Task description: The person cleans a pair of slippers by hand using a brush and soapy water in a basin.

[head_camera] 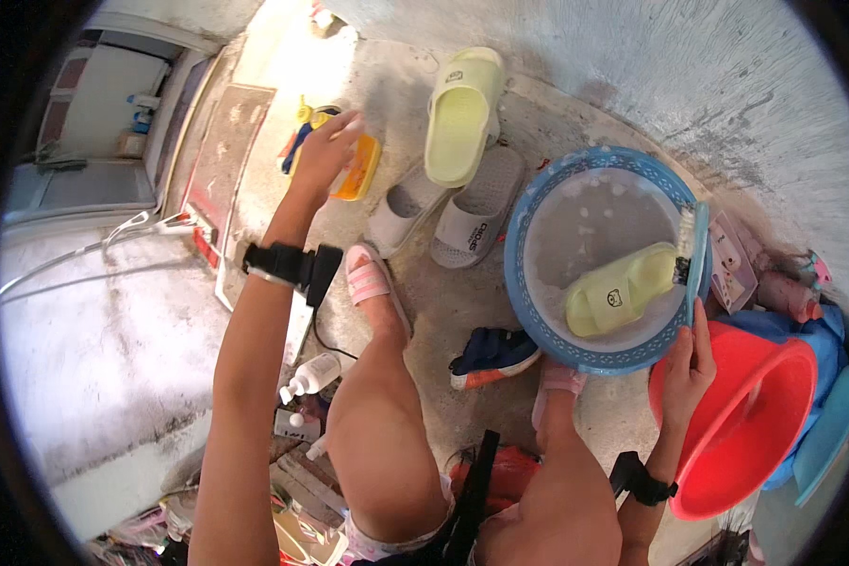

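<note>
My right hand (690,361) grips a scrubbing brush (696,247) by its pale blue handle, its bristles facing inward over the rim of a blue plastic basin (527,311). Inside the basin, a light green slide sandal (626,290) with a bear print lies partly in cloudy, sudsy water. My left hand (327,156) is stretched forward over a yellow-orange plastic container (359,173). Its fingers are bent and blurred, so whether they hold anything is unclear. Another light green slide (460,131) rests on top of a pair of grey slides (477,212) (407,212).
A navy shoe (495,354) with an orange-white sole lies against the basin. Right of it, a red basin (743,424) stands tilted. A white pump bottle (313,375) lies by my left leg. Beyond the blue basin rises a rough wall (630,64).
</note>
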The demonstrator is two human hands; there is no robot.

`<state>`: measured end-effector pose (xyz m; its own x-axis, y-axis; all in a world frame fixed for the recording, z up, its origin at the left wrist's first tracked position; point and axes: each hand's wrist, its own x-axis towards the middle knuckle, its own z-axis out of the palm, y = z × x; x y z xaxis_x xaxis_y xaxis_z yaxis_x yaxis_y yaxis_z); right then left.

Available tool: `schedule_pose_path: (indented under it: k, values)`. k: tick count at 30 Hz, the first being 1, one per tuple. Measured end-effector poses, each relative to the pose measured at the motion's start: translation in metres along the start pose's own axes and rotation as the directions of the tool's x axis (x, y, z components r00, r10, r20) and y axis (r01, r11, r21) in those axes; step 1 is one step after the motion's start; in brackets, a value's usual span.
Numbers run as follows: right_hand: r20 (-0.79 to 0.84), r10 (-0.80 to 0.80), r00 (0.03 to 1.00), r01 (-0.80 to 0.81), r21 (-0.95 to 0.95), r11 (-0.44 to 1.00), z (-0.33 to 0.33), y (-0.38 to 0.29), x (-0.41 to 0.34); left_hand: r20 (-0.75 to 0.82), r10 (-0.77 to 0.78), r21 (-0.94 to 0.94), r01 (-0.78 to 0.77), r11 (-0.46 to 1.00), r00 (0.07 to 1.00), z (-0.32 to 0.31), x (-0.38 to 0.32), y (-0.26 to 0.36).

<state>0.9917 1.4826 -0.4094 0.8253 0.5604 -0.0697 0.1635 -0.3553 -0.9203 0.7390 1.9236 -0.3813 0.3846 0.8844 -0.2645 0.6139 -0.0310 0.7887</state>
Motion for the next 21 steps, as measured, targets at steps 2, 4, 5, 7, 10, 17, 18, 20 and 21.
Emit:
schedule_pose_path:
  k: [2,4,5,7,10,17,18,20,21]
  values:
    - [0.043,0.036,0.998,-0.038,0.042,0.998,-0.011,-0.012,-0.009,-0.018,-0.064,-0.149,0.060,0.987,0.998,-0.033,-0.036,0.007]
    - [0.061,0.059,0.996,-0.063,0.064,0.996,-0.030,-0.025,-0.014,-0.057,-0.067,-0.221,0.053,0.974,0.996,-0.045,-0.077,0.023]
    - [0.028,-0.005,1.000,0.004,0.015,1.000,-0.037,-0.028,-0.017,-0.084,-0.086,-0.288,0.059,0.956,0.993,-0.051,-0.096,0.029]
    - [0.002,-0.085,0.996,0.085,0.003,0.996,-0.045,-0.033,-0.022,-0.127,-0.068,-0.307,0.026,0.951,0.990,-0.077,-0.136,0.034]
    - [-0.016,-0.143,0.990,0.143,-0.032,0.989,-0.067,-0.047,-0.029,-0.190,-0.049,-0.396,-0.031,0.918,0.981,-0.093,-0.183,0.048]
    - [-0.018,-0.178,0.984,0.178,0.138,0.974,-0.102,-0.081,-0.055,-0.359,0.029,-0.513,-0.223,0.829,0.933,-0.130,-0.291,0.090]
    - [-0.031,-0.212,0.977,0.214,0.141,0.967,-0.107,-0.079,-0.058,-0.362,0.047,-0.506,-0.238,0.829,0.931,-0.132,-0.305,0.098]
    - [-0.023,-0.211,0.977,0.212,0.184,0.960,-0.119,-0.081,-0.067,-0.381,0.063,-0.558,-0.284,0.780,0.922,-0.134,-0.332,0.118]
    - [-0.034,-0.215,0.976,0.217,0.196,0.956,-0.125,-0.083,-0.071,-0.394,0.078,-0.570,-0.310,0.761,0.916,-0.137,-0.344,0.126]
